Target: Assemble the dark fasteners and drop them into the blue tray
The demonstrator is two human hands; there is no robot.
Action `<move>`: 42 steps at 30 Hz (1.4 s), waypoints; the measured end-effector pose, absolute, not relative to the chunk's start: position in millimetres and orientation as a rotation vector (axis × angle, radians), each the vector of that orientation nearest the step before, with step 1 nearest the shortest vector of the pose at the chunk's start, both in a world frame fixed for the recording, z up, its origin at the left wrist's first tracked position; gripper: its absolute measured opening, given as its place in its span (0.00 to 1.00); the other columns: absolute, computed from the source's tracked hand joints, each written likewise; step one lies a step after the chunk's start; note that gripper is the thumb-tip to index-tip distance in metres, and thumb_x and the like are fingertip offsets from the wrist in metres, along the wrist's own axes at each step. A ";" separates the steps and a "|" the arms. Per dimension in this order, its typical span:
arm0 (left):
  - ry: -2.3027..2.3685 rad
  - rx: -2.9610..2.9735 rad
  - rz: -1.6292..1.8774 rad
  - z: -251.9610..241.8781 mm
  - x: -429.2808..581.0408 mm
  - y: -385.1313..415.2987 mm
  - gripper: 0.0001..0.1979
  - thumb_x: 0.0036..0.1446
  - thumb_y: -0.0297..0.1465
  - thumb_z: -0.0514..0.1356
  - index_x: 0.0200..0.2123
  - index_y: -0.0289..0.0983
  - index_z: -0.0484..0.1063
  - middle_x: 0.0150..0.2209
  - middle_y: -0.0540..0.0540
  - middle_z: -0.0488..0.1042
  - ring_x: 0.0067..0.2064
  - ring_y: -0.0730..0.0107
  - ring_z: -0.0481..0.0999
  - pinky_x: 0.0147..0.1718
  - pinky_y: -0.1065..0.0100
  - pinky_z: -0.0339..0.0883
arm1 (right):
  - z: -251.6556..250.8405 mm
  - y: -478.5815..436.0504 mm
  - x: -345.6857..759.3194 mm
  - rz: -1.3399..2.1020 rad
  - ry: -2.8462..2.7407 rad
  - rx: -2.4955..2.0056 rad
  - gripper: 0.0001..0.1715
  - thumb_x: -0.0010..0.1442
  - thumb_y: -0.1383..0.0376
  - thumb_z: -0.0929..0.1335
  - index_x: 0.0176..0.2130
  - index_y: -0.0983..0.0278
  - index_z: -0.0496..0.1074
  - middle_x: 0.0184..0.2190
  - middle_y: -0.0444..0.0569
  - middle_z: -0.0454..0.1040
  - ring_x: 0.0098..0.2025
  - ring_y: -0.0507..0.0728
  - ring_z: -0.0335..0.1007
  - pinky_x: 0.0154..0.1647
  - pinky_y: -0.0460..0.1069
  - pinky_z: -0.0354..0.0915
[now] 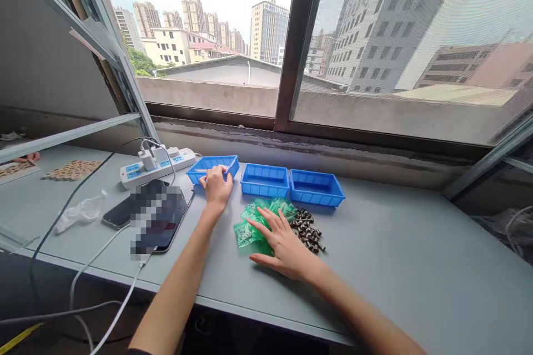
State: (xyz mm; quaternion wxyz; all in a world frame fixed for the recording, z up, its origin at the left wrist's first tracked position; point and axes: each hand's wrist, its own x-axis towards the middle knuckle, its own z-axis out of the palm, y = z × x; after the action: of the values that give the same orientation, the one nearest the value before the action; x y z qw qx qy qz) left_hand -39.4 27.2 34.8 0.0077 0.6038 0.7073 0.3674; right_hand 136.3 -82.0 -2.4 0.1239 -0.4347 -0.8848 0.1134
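Observation:
My left hand [216,186] is at the leftmost blue bin [195,177], its fingers bent over the near wall and closed on it. That bin stands at an angle to the other two. My right hand [283,249] is spread flat over a heap of green plastic packets [246,234], fingers apart, covering part of them. Just right of the packets lies a loose pile of dark metal screws [310,233]. Behind the packets stand the middle blue bin [265,186] and the right blue bin [318,198], side by side.
A white power strip [158,167] with plugs stands at the back left. Two dark phone-like devices [177,227] lie before it, with cables [120,310] hanging over the table edge. Further left are a crumpled clear bag [81,213], small tan pieces [73,170] and another person's hand [32,157].

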 end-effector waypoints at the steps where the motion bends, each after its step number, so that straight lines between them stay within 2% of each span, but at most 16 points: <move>1: 2.215 1.859 1.205 36.5 -40.6 27.9 0.04 0.54 0.26 0.53 0.30 0.38 0.67 0.40 0.40 0.75 0.49 0.52 0.70 0.46 0.54 0.59 | -2.5 -82.0 136.2 0.336 -2.575 -1.271 0.40 0.59 0.48 0.65 0.65 0.58 0.53 0.67 0.55 0.47 0.68 0.65 0.37 0.65 0.67 0.39; 5: 2.181 1.795 1.385 45.5 -42.9 26.4 0.03 0.55 0.27 0.52 0.31 0.38 0.64 0.38 0.40 0.74 0.48 0.53 0.71 0.46 0.54 0.60 | -1.0 -81.8 136.9 0.410 -2.557 -1.266 0.40 0.60 0.47 0.63 0.65 0.57 0.52 0.67 0.55 0.46 0.68 0.64 0.36 0.66 0.67 0.37; 10: 2.057 1.831 1.556 52.8 -42.1 4.5 0.01 0.54 0.30 0.53 0.30 0.39 0.63 0.36 0.42 0.74 0.45 0.56 0.72 0.43 0.58 0.64 | 1.0 -79.2 138.2 0.562 -2.448 -1.273 0.41 0.62 0.48 0.61 0.66 0.64 0.48 0.67 0.56 0.47 0.68 0.63 0.37 0.67 0.64 0.36; 13: 1.837 1.924 1.772 50.8 -44.7 -24.1 0.05 0.55 0.34 0.53 0.33 0.39 0.65 0.35 0.44 0.74 0.42 0.59 0.73 0.41 0.60 0.66 | -0.7 -75.8 139.5 0.589 -2.321 -1.253 0.39 0.63 0.49 0.60 0.65 0.65 0.51 0.65 0.57 0.52 0.67 0.63 0.43 0.66 0.62 0.41; 16: 1.712 2.056 1.822 44.2 -48.9 -58.1 0.06 0.58 0.35 0.54 0.33 0.39 0.66 0.33 0.46 0.74 0.39 0.62 0.74 0.41 0.62 0.67 | -1.2 -73.6 140.9 0.582 -2.150 -1.190 0.34 0.64 0.49 0.58 0.62 0.64 0.57 0.61 0.56 0.61 0.63 0.63 0.53 0.63 0.61 0.50; 19: 1.609 2.183 1.860 34.3 -50.5 -87.1 0.04 0.60 0.32 0.54 0.33 0.40 0.65 0.35 0.47 0.73 0.43 0.64 0.74 0.42 0.64 0.68 | 2.7 -75.2 140.0 0.640 -1.936 -1.128 0.35 0.64 0.46 0.55 0.60 0.62 0.60 0.53 0.56 0.70 0.54 0.63 0.65 0.56 0.60 0.59; 22: 1.527 2.284 1.931 24.0 -48.6 -106.7 0.02 0.60 0.29 0.54 0.34 0.41 0.65 0.34 0.49 0.73 0.43 0.65 0.74 0.42 0.65 0.68 | 8.4 -79.3 136.3 0.849 -1.748 -1.081 0.40 0.62 0.42 0.53 0.62 0.63 0.58 0.43 0.54 0.76 0.39 0.59 0.72 0.42 0.55 0.67; 25: 1.472 2.389 1.896 16.2 -45.0 -120.1 0.03 0.60 0.27 0.55 0.34 0.41 0.66 0.33 0.49 0.73 0.43 0.65 0.74 0.42 0.65 0.68 | 12.9 -83.1 132.9 1.073 -1.614 -1.047 0.45 0.59 0.38 0.55 0.64 0.61 0.52 0.38 0.52 0.76 0.25 0.54 0.71 0.29 0.50 0.67; 28: 1.346 2.479 1.828 10.5 -41.2 -129.1 0.05 0.60 0.24 0.54 0.36 0.40 0.67 0.32 0.50 0.74 0.43 0.66 0.74 0.42 0.66 0.68 | 16.4 -85.5 132.4 1.290 -1.521 -1.050 0.50 0.55 0.35 0.55 0.65 0.61 0.50 0.32 0.49 0.74 0.20 0.53 0.69 0.16 0.45 0.59; 30: 1.233 2.526 1.776 7.0 -39.4 -132.3 0.06 0.60 0.23 0.54 0.37 0.40 0.67 0.32 0.50 0.75 0.44 0.67 0.74 0.43 0.67 0.69 | 18.3 -86.3 132.9 1.401 -1.496 -1.041 0.51 0.53 0.34 0.57 0.64 0.62 0.52 0.26 0.46 0.72 0.19 0.54 0.70 0.12 0.44 0.56; 32: 1.164 2.558 1.715 3.9 -38.9 -133.6 0.07 0.60 0.23 0.54 0.38 0.40 0.68 0.33 0.50 0.76 0.45 0.67 0.74 0.44 0.67 0.69 | 19.3 -86.6 133.2 1.456 -1.478 -1.028 0.49 0.52 0.36 0.61 0.61 0.63 0.56 0.23 0.44 0.70 0.20 0.56 0.70 0.11 0.44 0.57; 38: 1.204 2.625 1.613 -3.9 -43.9 -131.3 0.07 0.61 0.23 0.53 0.38 0.40 0.67 0.39 0.47 0.76 0.49 0.66 0.72 0.45 0.66 0.69 | 14.7 -85.2 129.7 1.404 -1.415 -1.028 0.38 0.49 0.44 0.68 0.53 0.63 0.66 0.26 0.45 0.71 0.25 0.55 0.71 0.12 0.43 0.62; 42: 1.430 2.576 1.650 -11.3 -47.3 -122.4 0.06 0.61 0.25 0.54 0.38 0.41 0.68 0.44 0.45 0.73 0.53 0.61 0.69 0.48 0.61 0.67 | 11.7 -84.5 127.1 1.259 -1.373 -1.066 0.37 0.50 0.47 0.69 0.53 0.62 0.67 0.28 0.46 0.73 0.29 0.56 0.71 0.15 0.44 0.66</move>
State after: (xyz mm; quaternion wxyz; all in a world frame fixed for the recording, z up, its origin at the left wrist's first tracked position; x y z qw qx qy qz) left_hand -47.3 -122.4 -11.3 -0.1173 0.7576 0.4205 0.4853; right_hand 127.1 -84.5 11.7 0.4773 -0.4363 -0.5621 0.5156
